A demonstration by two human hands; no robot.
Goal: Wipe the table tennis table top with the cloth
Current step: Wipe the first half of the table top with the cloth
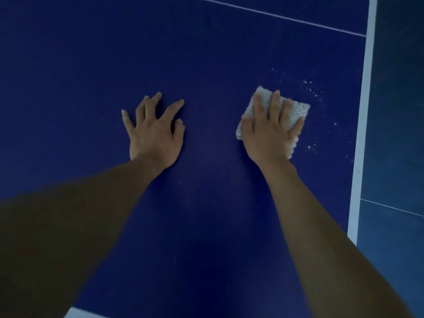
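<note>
A dark blue table tennis table top [206, 60] fills the view. A folded pale grey cloth [298, 110] lies flat on it at the right. My right hand [270, 131] presses down on the cloth with straight, spread fingers, covering most of it. My left hand [156, 131] rests flat on the bare table top to the left of the cloth, fingers spread, holding nothing. White specks [314, 90] dot the surface just right of the cloth.
A white edge line [364, 111] runs down the table's right side, with blue floor [394, 134] beyond it. A thin white centre line [275, 16] crosses the far part. Another white edge strip [78, 314] shows at the bottom left.
</note>
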